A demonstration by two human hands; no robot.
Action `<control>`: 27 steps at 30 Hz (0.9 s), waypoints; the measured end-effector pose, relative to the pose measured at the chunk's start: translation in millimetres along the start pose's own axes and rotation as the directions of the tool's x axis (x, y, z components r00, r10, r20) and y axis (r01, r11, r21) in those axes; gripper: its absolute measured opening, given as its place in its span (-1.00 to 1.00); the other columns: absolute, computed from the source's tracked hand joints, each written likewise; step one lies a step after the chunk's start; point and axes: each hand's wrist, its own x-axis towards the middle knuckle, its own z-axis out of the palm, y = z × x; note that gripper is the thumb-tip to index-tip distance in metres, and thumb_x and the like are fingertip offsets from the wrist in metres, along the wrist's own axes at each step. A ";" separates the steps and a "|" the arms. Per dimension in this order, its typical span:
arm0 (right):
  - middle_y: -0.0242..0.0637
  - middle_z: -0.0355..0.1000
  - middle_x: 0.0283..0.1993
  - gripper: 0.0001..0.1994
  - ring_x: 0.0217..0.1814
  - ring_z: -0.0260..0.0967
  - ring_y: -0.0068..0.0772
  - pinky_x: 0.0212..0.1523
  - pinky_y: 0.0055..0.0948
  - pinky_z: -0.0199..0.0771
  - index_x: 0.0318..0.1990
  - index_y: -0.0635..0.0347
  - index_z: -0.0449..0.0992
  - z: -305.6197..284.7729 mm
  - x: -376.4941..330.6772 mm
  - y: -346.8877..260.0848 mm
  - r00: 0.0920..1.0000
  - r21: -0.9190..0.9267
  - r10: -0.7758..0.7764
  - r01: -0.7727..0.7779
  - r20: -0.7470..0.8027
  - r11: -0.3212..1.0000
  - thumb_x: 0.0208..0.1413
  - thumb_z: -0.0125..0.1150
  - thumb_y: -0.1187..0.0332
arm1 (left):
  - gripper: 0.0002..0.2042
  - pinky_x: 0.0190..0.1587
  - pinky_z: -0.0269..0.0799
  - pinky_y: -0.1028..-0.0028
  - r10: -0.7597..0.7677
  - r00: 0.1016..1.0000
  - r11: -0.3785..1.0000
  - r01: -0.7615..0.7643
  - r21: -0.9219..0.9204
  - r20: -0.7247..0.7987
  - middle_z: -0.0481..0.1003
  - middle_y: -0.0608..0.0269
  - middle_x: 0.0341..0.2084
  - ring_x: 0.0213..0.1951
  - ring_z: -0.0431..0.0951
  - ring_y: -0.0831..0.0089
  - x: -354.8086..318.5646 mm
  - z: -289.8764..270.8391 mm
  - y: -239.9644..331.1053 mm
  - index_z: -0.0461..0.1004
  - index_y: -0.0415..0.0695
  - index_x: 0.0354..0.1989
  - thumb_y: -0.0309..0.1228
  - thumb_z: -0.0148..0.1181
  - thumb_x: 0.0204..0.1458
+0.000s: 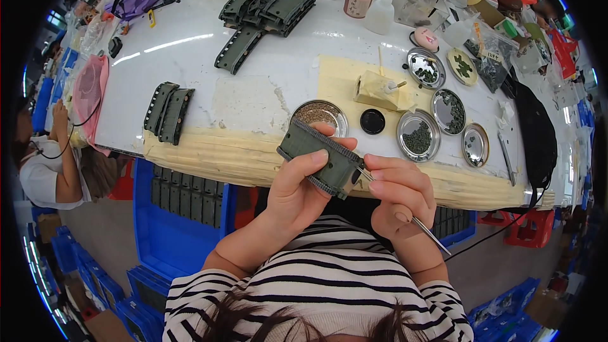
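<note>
Olive part in left hand | right hand pinches tweezers | table edge just beyond

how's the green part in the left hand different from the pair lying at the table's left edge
The held part is gripped up off the table in the left hand, with tweezers in the right hand at its end; the pair lies untouched on the table. The held part is single and tilted across the view; the pair lies side by side, nearly upright in the view. Both are dark green, oblong, with ribbed edges.
</note>
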 end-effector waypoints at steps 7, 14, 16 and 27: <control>-0.08 0.42 -0.21 -0.70 -0.10 0.49 0.01 -0.14 -0.29 0.53 -0.20 0.42 0.48 3.3 -1.9 -1.2 1.000 -0.022 0.001 -0.002 -0.030 1.000 0.25 -0.03 0.28 | -0.65 0.04 0.43 0.29 0.010 0.999 1.000 -0.009 -0.012 0.033 0.42 -0.01 -0.03 -0.01 0.48 0.28 -0.1 -1.4 -0.5 0.22 -0.08 0.08 -0.49 -0.02 0.09; -0.09 0.42 -0.21 -0.69 -0.10 0.49 0.00 -0.13 -0.29 0.54 -0.19 0.39 0.48 6.4 -5.4 -1.6 0.998 -0.050 0.005 -0.008 -0.056 0.999 0.26 -0.04 0.27 | -0.66 0.06 0.41 0.28 0.022 0.999 1.000 -0.022 -0.015 0.037 0.41 0.00 -0.02 -0.01 0.47 0.27 -0.3 -0.8 -3.0 0.23 -0.08 0.08 -0.49 -0.02 0.09; -0.10 0.42 -0.21 -0.69 -0.09 0.49 -0.01 -0.13 -0.29 0.53 -0.19 0.38 0.48 6.5 -5.7 -1.7 0.998 -0.050 0.007 -0.010 -0.059 0.999 0.26 -0.04 0.26 | -0.66 0.06 0.42 0.28 0.022 0.999 1.000 -0.022 -0.014 0.046 0.41 0.00 -0.03 -0.01 0.47 0.27 -0.2 -1.0 -3.0 0.23 -0.08 0.07 -0.48 -0.02 0.09; -0.12 0.42 -0.17 -0.74 -0.06 0.48 -0.05 -0.10 -0.29 0.51 -0.17 0.37 0.48 1.3 -4.3 0.7 1.000 0.060 0.025 -0.024 -0.010 0.998 0.21 0.06 0.30 | -0.65 -0.02 0.46 0.29 -0.053 0.997 0.998 0.055 0.038 -0.061 0.44 -0.01 -0.07 -0.06 0.50 0.26 1.2 1.6 5.9 0.26 -0.11 0.05 -0.47 0.03 0.05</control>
